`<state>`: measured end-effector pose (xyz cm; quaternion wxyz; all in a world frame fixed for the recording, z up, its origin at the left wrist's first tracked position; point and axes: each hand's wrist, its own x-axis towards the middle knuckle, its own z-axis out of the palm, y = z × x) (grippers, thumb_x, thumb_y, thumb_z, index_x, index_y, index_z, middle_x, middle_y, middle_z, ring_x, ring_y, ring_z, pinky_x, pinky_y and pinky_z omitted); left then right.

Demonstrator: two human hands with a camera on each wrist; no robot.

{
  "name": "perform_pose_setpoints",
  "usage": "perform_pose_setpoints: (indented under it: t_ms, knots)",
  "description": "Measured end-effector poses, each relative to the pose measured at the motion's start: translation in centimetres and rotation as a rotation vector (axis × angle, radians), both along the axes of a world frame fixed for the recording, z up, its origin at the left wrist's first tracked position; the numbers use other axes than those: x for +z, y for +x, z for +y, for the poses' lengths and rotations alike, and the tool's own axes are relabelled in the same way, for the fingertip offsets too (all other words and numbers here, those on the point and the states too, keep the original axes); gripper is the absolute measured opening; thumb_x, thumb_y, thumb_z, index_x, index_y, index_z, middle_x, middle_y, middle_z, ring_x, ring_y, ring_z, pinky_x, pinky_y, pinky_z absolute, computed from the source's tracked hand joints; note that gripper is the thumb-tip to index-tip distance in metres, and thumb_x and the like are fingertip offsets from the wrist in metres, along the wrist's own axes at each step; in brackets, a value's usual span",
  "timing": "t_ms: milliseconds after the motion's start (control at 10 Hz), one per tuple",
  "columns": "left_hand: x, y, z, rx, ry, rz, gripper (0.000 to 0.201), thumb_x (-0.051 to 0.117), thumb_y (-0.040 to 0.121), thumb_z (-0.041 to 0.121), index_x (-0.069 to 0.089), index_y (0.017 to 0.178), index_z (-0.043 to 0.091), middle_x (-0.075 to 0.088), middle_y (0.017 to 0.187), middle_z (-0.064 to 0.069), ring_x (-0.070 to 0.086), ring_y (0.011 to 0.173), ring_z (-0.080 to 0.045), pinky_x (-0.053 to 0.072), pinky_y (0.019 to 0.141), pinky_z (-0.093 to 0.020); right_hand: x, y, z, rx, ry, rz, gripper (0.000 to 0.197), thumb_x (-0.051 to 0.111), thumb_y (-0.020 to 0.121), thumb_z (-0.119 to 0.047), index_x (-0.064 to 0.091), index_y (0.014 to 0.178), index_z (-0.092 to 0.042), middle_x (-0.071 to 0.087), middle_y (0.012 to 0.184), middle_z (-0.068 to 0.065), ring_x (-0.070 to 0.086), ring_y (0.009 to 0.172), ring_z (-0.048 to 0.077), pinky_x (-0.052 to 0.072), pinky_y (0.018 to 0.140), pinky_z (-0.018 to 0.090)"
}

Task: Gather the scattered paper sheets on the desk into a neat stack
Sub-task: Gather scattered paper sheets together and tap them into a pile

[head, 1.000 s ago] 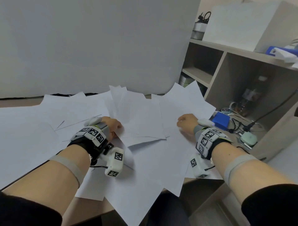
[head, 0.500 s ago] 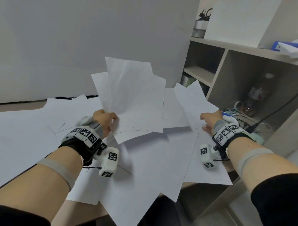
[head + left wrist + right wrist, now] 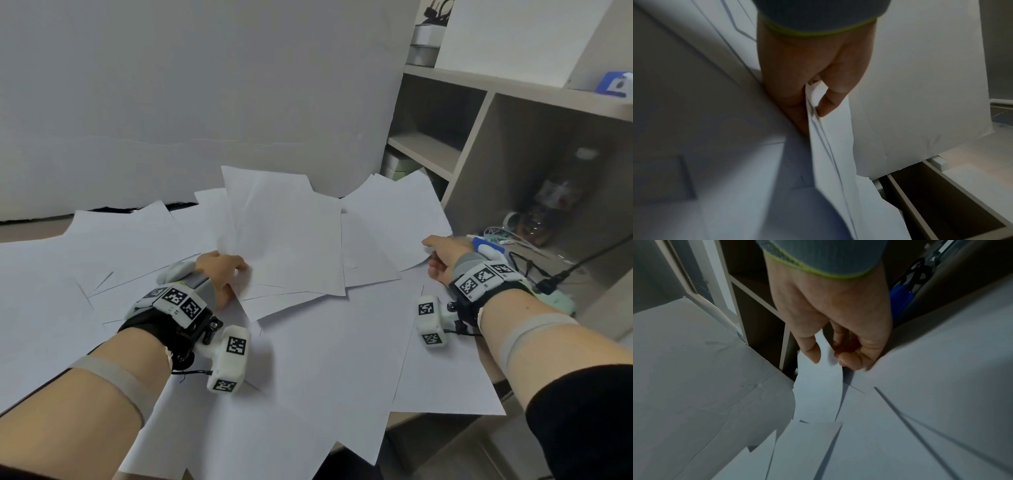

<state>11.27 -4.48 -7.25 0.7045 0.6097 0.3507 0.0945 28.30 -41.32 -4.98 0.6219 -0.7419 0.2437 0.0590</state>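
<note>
Loose sheets (image 3: 308, 359) still cover the near desk; the left hand (image 3: 219, 274) pinches a small sheaf (image 3: 287, 240), the right hand (image 3: 445, 253) nips a far sheet's (image 3: 394, 219) edge; next, probably draw it onto the sheaf.

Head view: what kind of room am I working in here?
Most likely an office or lab workspace. Loose paper sheets cover a desk, a shelf unit stands to the right with cables and small gadgets in it, and a white board screens the back.
</note>
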Motion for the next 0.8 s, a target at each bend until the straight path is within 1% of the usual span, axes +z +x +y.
perform_pose_setpoints:
  t_ms: [100,200,300,400,500,600,700,800]
  knots:
    - [0.3,-0.2,-0.5,-0.016,-0.031,-0.006,0.038,0.074,0.059,0.003,0.061,0.095,0.001,0.062,0.089,-0.018,0.066,0.085,-0.035,0.053,0.092,-0.058,-0.1,0.1,0.3,0.007,-0.025,0.003,0.020,0.068,0.088,-0.019,0.051,0.079,-0.013,0.044,0.065,0.004,0.038,0.051,0.017,0.035,0.040,0.019]
    - [0.7,-0.5,-1.1,-0.014,-0.008,-0.014,0.023,0.070,0.070,-0.004,0.058,0.089,0.001,0.060,0.089,-0.017,0.061,0.081,-0.031,0.054,0.089,-0.057,0.2,-0.1,0.7,0.023,-0.083,0.015,0.018,0.068,0.087,-0.021,0.053,0.083,-0.013,0.046,0.074,0.006,0.035,0.053,0.018,0.033,0.042,0.020]
    - [0.7,-0.6,-1.3,-0.048,0.040,-0.022,0.017,0.059,0.087,-0.008,0.054,0.086,0.008,0.057,0.087,-0.012,0.057,0.075,-0.028,0.053,0.074,-0.041,0.9,-0.6,1.0,0.023,-0.105,-0.017,0.019,0.068,0.085,-0.020,0.058,0.097,-0.010,0.052,0.092,0.010,0.041,0.061,0.022,0.043,0.046,0.024]
    - [0.4,-0.7,-1.5,-0.051,0.065,-0.029,0.031,0.059,0.088,-0.008,0.057,0.118,-0.003,0.057,0.089,-0.011,0.057,0.075,-0.027,0.053,0.072,-0.038,1.8,-1.3,1.8,0.009,-0.082,-0.029,0.029,0.068,0.086,-0.021,0.061,0.112,-0.011,0.059,0.101,0.008,0.055,0.082,0.028,0.057,0.057,0.033]
    - [0.5,-0.6,-1.8,-0.056,0.101,0.029,0.045,0.058,0.089,-0.005,0.050,0.133,-0.008,0.054,0.081,-0.006,0.054,0.069,-0.021,0.050,0.066,-0.031,1.7,-1.6,2.4,0.035,0.006,-0.066,0.034,0.068,0.086,-0.018,0.060,0.118,-0.011,0.061,0.115,0.008,0.060,0.104,0.027,0.059,0.082,0.041]
    - [0.9,-0.6,-1.5,-0.004,0.103,0.031,0.039,0.055,0.093,0.001,0.053,0.132,-0.003,0.056,0.088,-0.008,0.058,0.077,-0.024,0.050,0.068,-0.029,1.8,-1.4,2.9,0.025,0.022,-0.102,0.045,0.071,0.077,-0.022,0.056,0.118,-0.010,0.060,0.121,0.008,0.060,0.102,0.028,0.058,0.088,0.045]
    - [0.5,-0.3,-1.0,-0.016,0.150,0.100,0.027,0.063,0.088,0.005,0.057,0.113,-0.003,0.057,0.094,-0.015,0.057,0.084,-0.030,0.050,0.076,-0.036,2.1,-1.6,3.7,-0.041,0.053,-0.114,0.054,0.071,0.076,-0.027,0.050,0.123,-0.011,0.061,0.118,0.010,0.064,0.102,0.030,0.057,0.088,0.053]
    - [-0.3,0.4,-1.1,-0.043,0.140,0.062,0.027,0.061,0.086,-0.003,0.054,0.111,0.005,0.054,0.104,-0.015,0.054,0.092,-0.028,0.050,0.078,-0.038,2.6,-2.0,4.4,-0.003,0.014,-0.138,0.042,0.066,0.077,-0.023,0.055,0.116,-0.010,0.064,0.113,0.012,0.065,0.100,0.035,0.058,0.085,0.055]
